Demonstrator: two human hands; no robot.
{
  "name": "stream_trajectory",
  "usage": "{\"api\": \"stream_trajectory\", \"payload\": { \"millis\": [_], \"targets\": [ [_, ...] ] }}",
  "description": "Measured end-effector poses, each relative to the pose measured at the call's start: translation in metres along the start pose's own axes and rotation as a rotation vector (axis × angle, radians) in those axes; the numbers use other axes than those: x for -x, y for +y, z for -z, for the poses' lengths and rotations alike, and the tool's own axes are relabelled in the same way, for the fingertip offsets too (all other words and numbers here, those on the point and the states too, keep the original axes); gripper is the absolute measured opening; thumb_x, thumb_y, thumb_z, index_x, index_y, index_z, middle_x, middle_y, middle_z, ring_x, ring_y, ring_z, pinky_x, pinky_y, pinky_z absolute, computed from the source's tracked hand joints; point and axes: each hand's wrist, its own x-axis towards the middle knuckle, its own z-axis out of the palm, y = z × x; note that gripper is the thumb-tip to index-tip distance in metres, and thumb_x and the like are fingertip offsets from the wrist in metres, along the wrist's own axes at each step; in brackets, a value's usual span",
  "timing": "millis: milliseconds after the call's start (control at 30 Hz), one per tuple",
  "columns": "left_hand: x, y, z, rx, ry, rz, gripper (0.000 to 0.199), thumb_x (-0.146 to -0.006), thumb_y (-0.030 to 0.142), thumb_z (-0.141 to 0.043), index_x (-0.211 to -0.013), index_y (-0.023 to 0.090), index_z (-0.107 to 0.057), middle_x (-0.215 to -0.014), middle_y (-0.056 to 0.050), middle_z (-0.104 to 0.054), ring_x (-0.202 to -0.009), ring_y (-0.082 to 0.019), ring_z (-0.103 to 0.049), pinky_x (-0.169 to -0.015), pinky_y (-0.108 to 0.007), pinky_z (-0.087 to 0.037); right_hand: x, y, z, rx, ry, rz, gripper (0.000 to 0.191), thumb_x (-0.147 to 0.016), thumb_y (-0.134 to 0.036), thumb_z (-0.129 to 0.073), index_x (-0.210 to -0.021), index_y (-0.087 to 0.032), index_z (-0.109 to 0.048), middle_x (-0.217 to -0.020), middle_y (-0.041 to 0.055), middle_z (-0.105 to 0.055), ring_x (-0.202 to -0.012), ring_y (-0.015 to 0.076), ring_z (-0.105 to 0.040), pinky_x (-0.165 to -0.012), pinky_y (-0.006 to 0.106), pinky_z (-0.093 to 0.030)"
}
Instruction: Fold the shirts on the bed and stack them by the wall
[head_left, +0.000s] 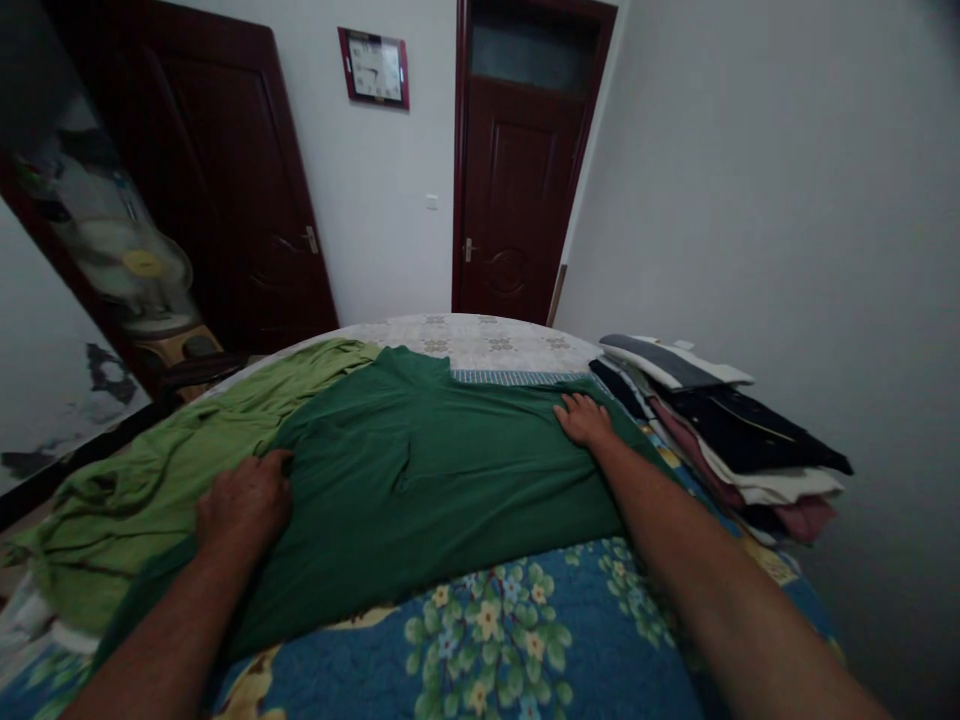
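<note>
A dark green garment (pixel 450 470) lies spread out, lightly creased, across a blue floral quilt (pixel 487 640); I cannot tell whether it is a top or trousers. At its left part is my left hand (pixel 247 500), fingers curled down and closed on the green cloth, the fingertips partly hidden. My right hand (pixel 583 418) rests flat on the far right part of the same garment, fingers stretched and somewhat apart. Beside my left hand, a crumpled light green cloth (pixel 172 450) runs along the left side, partly overlapped by the dark green garment.
A stack of folded clothes (pixel 735 430) stands at the right by the wall. Behind the garment is a pale patterned cover (pixel 495 340). Farther back are a closed brown door (pixel 525 190), a second brown door (pixel 225 170), a wall clock (pixel 375 68) and a fan (pixel 135 265).
</note>
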Motion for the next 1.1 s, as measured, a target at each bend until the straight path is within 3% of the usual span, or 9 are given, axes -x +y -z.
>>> {"api": "stream_trajectory", "payload": {
  "millis": [167, 300, 433, 533, 633, 767, 867, 933, 1100],
  "targets": [
    [0.001, 0.001, 0.004, -0.010, -0.012, -0.011, 0.055, -0.101, 0.031, -0.044, -0.151, 0.020, -0.066, -0.131, -0.023, -0.071, -0.116, -0.046, -0.068, -0.087, -0.055, -0.057, -0.015, 0.020, -0.003, -0.007, 0.102, -0.080, 0.071, -0.110, -0.058, -0.031, -0.167, -0.020, -0.049, -0.177, 0.0170, -0.037, -0.163, 0.0389, -0.031, -0.130, 0.066, -0.023],
    [0.011, 0.012, 0.018, -0.042, 0.034, -0.019, 0.055, -0.104, 0.030, -0.038, -0.151, 0.021, -0.065, -0.131, -0.020, -0.072, -0.121, -0.042, -0.067, -0.096, -0.053, -0.055, -0.022, 0.025, -0.013, -0.014, 0.192, -0.097, 0.068, -0.109, -0.053, -0.035, -0.163, -0.018, -0.054, -0.172, 0.0201, -0.044, -0.159, 0.0386, -0.038, -0.127, 0.063, -0.030],
    [0.017, 0.043, 0.038, 0.077, 0.131, -0.166, 0.047, -0.102, 0.029, -0.047, -0.143, 0.024, -0.070, -0.136, -0.014, -0.074, -0.128, -0.034, -0.065, -0.111, -0.046, -0.050, -0.024, 0.028, -0.022, 0.008, 0.308, -0.029, 0.064, -0.105, -0.044, -0.043, -0.159, -0.013, -0.057, -0.165, 0.0233, -0.052, -0.154, 0.0389, -0.043, -0.124, 0.060, -0.035],
    [0.017, 0.077, 0.046, 0.288, -0.046, -0.313, 0.040, -0.104, 0.034, -0.051, -0.136, 0.030, -0.074, -0.127, -0.006, -0.080, -0.113, -0.027, -0.072, -0.101, -0.036, -0.055, -0.023, 0.028, -0.022, 0.051, 0.359, 0.044, 0.059, -0.105, -0.036, -0.044, -0.155, -0.011, -0.061, -0.163, 0.0212, -0.055, -0.155, 0.0371, -0.044, -0.125, 0.056, -0.035],
    [0.018, 0.105, 0.039, 0.376, -0.191, -0.443, 0.034, -0.103, 0.037, -0.057, -0.130, 0.036, -0.077, -0.120, 0.000, -0.082, -0.105, -0.024, -0.074, -0.093, -0.032, -0.056, -0.022, 0.025, -0.017, 0.097, 0.356, 0.163, 0.053, -0.103, -0.027, -0.046, -0.150, -0.012, -0.066, -0.160, 0.0171, -0.059, -0.154, 0.0335, -0.046, -0.128, 0.050, -0.034],
    [0.022, 0.119, 0.015, 0.369, -0.068, -0.482, 0.031, -0.102, 0.037, -0.061, -0.127, 0.028, -0.078, -0.118, -0.008, -0.078, -0.113, -0.026, -0.069, -0.101, -0.037, -0.053, -0.021, 0.018, -0.006, 0.163, 0.294, 0.369, 0.050, -0.101, -0.017, -0.047, -0.145, -0.014, -0.070, -0.152, 0.0167, -0.066, -0.144, 0.0291, -0.057, -0.125, 0.043, -0.040],
    [0.023, 0.119, 0.003, 0.378, -0.028, -0.465, 0.032, -0.104, 0.039, -0.061, -0.128, 0.026, -0.078, -0.117, -0.010, -0.075, -0.112, -0.027, -0.067, -0.101, -0.039, -0.052, -0.020, -0.001, -0.002, 0.198, 0.269, 0.474, 0.050, -0.100, -0.016, -0.048, -0.145, -0.013, -0.070, -0.153, 0.0181, -0.065, -0.142, 0.0310, -0.058, -0.123, 0.043, -0.043],
    [0.023, 0.118, 0.003, 0.391, -0.050, -0.463, 0.033, -0.105, 0.040, -0.060, -0.129, 0.028, -0.079, -0.115, -0.010, -0.074, -0.113, -0.027, -0.067, -0.101, -0.039, -0.052, -0.019, -0.025, -0.002, 0.169, 0.271, 0.516, 0.050, -0.100, -0.019, -0.050, -0.146, -0.011, -0.069, -0.153, 0.0186, -0.064, -0.142, 0.0320, -0.058, -0.123, 0.043, -0.043],
    [0.024, 0.119, 0.009, 0.443, -0.071, -0.450, 0.034, -0.105, 0.041, -0.060, -0.129, 0.028, -0.081, -0.116, -0.011, -0.075, -0.114, -0.028, -0.067, -0.103, -0.041, -0.052, -0.029, -0.123, -0.006, -0.075, 0.247, 0.563, 0.050, -0.106, -0.029, -0.049, -0.150, -0.012, -0.065, -0.150, 0.0167, -0.068, -0.138, 0.0285, -0.062, -0.124, 0.039, -0.042]
  ]
}}
